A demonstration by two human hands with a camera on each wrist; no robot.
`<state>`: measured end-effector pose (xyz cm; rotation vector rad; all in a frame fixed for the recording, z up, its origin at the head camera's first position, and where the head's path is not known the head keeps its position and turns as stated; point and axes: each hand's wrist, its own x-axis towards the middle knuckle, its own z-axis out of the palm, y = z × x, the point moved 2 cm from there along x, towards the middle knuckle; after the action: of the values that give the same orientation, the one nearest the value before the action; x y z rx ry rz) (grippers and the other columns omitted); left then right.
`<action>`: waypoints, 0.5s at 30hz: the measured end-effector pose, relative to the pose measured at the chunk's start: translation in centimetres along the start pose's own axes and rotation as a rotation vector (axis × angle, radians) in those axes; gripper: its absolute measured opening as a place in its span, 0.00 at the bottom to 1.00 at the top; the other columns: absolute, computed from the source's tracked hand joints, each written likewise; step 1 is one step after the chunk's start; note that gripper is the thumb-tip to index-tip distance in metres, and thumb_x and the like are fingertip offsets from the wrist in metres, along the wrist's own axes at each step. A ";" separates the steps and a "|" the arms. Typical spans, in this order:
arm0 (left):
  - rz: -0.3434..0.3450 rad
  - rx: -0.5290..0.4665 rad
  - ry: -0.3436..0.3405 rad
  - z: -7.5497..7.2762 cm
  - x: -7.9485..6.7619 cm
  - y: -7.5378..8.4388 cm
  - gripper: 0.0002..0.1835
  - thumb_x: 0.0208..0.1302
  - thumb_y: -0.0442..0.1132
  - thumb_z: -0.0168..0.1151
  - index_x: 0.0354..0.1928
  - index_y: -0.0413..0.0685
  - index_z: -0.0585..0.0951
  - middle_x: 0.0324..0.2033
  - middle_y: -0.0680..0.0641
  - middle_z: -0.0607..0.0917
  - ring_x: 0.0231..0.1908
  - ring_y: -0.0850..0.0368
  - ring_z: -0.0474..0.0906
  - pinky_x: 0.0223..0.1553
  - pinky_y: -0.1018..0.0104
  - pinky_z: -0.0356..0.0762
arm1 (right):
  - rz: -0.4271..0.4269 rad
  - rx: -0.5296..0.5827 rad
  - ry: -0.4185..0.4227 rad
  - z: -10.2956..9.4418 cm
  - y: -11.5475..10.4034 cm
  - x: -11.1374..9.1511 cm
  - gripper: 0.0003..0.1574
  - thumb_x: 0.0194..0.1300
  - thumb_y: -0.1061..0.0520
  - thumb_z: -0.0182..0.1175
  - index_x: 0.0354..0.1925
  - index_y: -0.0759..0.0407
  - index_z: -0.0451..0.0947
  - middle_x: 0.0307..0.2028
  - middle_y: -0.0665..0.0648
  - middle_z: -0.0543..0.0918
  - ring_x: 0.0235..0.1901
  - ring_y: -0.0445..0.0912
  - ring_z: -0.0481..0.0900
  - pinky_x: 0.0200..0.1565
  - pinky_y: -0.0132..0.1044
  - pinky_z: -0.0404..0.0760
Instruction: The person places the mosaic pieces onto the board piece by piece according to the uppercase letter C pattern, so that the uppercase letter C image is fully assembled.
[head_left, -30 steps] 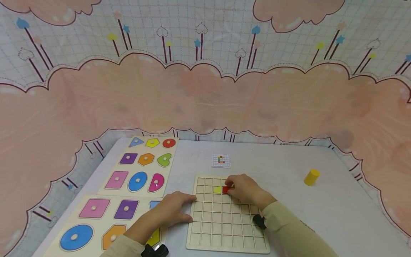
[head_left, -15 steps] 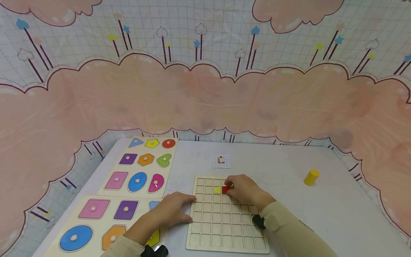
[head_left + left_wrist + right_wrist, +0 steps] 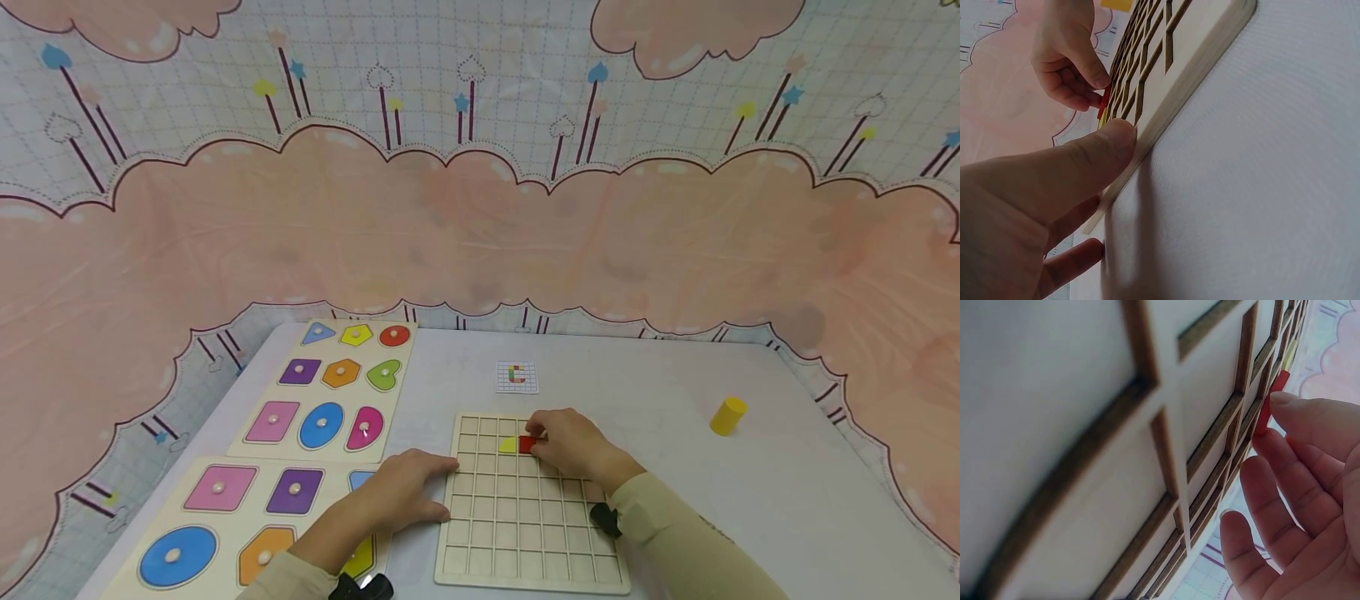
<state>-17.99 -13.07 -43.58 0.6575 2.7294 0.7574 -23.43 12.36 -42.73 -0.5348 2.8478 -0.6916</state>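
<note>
A pale wooden grid board [image 3: 525, 533] lies on the table in the head view. Near its far edge, a yellow square tile [image 3: 507, 444] sits in a grid cell. Right beside it is a red square tile [image 3: 527, 444], which my right hand [image 3: 570, 442] pinches between thumb and fingers. The right wrist view shows the red tile [image 3: 1270, 406] upright against the grid, under the thumb tip. My left hand [image 3: 405, 492] touches the board's left edge with extended thumb and forefinger spread apart. In the left wrist view the thumb [image 3: 1110, 144] presses on the board's rim.
Two peg-puzzle boards with coloured knobbed shapes lie at the left, a far one [image 3: 345, 392] and a near one [image 3: 258, 483] partly under the left forearm. A small pattern card [image 3: 517, 377] lies behind the grid board. A yellow cylinder [image 3: 727, 415] stands at the right.
</note>
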 end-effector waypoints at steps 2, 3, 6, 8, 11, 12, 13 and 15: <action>0.002 -0.001 0.000 0.0 0.0 0.0 0.34 0.50 0.45 0.80 0.61 0.46 0.81 0.56 0.45 0.83 0.59 0.42 0.74 0.60 0.41 0.71 | -0.005 -0.005 0.007 0.0 0.0 -0.1 0.13 0.62 0.61 0.68 0.46 0.59 0.83 0.41 0.53 0.85 0.43 0.49 0.81 0.51 0.48 0.80; 0.006 -0.002 0.001 0.0 -0.1 0.0 0.34 0.50 0.45 0.80 0.61 0.46 0.81 0.56 0.45 0.83 0.59 0.41 0.74 0.60 0.41 0.71 | -0.007 -0.007 0.010 -0.1 0.0 -0.1 0.13 0.62 0.61 0.68 0.46 0.59 0.83 0.41 0.53 0.85 0.43 0.49 0.81 0.51 0.48 0.80; 0.013 -0.001 0.002 0.0 -0.1 0.0 0.35 0.50 0.45 0.80 0.61 0.45 0.81 0.55 0.45 0.83 0.59 0.41 0.74 0.60 0.41 0.71 | -0.007 -0.011 0.013 -0.1 0.0 -0.2 0.13 0.62 0.61 0.68 0.46 0.59 0.83 0.41 0.53 0.85 0.43 0.49 0.81 0.50 0.48 0.80; 0.013 -0.001 0.002 0.0 -0.1 0.0 0.34 0.50 0.45 0.80 0.61 0.45 0.81 0.55 0.45 0.83 0.59 0.41 0.74 0.60 0.41 0.71 | -0.009 -0.014 0.015 0.0 0.0 -0.1 0.13 0.62 0.61 0.68 0.46 0.59 0.83 0.41 0.53 0.85 0.43 0.49 0.81 0.51 0.48 0.80; 0.010 -0.001 0.000 0.0 0.0 0.0 0.34 0.50 0.45 0.79 0.61 0.46 0.81 0.56 0.45 0.82 0.59 0.41 0.74 0.61 0.41 0.71 | -0.013 -0.017 0.014 0.0 0.0 -0.1 0.13 0.61 0.61 0.68 0.46 0.59 0.83 0.40 0.53 0.85 0.43 0.49 0.80 0.50 0.48 0.80; 0.009 0.000 -0.001 0.0 0.0 0.0 0.34 0.50 0.46 0.79 0.61 0.46 0.81 0.56 0.45 0.82 0.59 0.42 0.74 0.61 0.41 0.71 | -0.016 -0.018 0.015 0.0 0.0 -0.1 0.13 0.61 0.62 0.68 0.46 0.59 0.83 0.40 0.53 0.85 0.42 0.49 0.80 0.50 0.48 0.80; 0.010 -0.004 0.000 0.0 -0.1 0.0 0.34 0.50 0.45 0.79 0.61 0.46 0.81 0.56 0.45 0.82 0.59 0.41 0.74 0.61 0.41 0.71 | -0.018 -0.019 0.014 0.0 -0.1 -0.1 0.13 0.61 0.62 0.68 0.46 0.59 0.83 0.40 0.53 0.85 0.42 0.49 0.80 0.50 0.47 0.80; 0.011 -0.004 0.000 0.0 -0.1 0.0 0.34 0.50 0.45 0.79 0.61 0.46 0.81 0.56 0.45 0.82 0.59 0.41 0.74 0.60 0.41 0.71 | -0.016 -0.019 0.012 0.0 -0.1 -0.1 0.13 0.61 0.62 0.68 0.46 0.59 0.83 0.40 0.52 0.85 0.42 0.48 0.80 0.50 0.47 0.80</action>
<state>-17.95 -13.13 -43.60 0.6723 2.7258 0.7644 -23.32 12.28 -42.64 -0.5590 2.8667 -0.6729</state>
